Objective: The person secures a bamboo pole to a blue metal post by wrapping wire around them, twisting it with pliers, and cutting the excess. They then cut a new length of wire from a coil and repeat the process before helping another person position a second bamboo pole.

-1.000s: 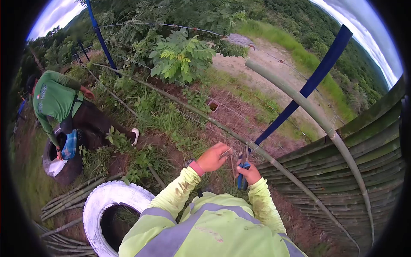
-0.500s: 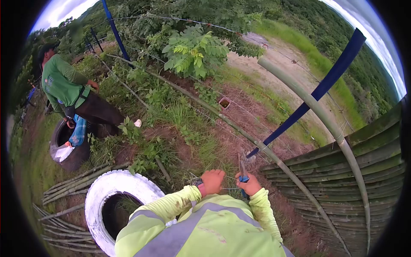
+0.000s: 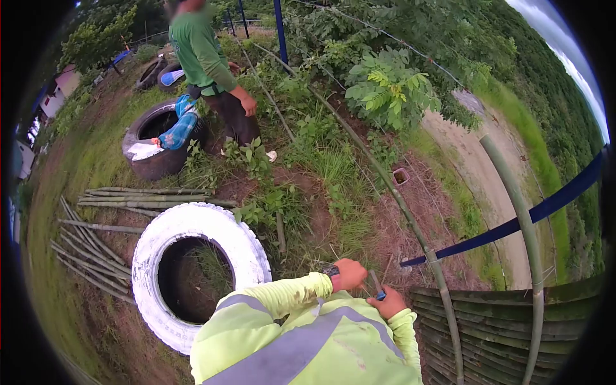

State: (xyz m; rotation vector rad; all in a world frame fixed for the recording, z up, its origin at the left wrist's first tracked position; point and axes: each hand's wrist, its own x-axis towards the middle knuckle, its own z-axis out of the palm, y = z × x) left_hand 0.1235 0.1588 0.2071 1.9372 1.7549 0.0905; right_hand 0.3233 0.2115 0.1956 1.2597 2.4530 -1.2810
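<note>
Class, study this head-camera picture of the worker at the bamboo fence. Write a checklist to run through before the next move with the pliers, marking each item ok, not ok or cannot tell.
1. Right hand grips the blue-handled pliers: ok.
2. Left hand is close beside the pliers, at the same spot: ok.
3. Wire is seated between the plier tips: cannot tell, too small.
4. Left fingers are out of the plier tips' way: cannot tell.
5. Other person stands well away, by the black tyre: ok.
6. White tyre lies close to the worker's left side, a possible trip point: not ok.
</note>
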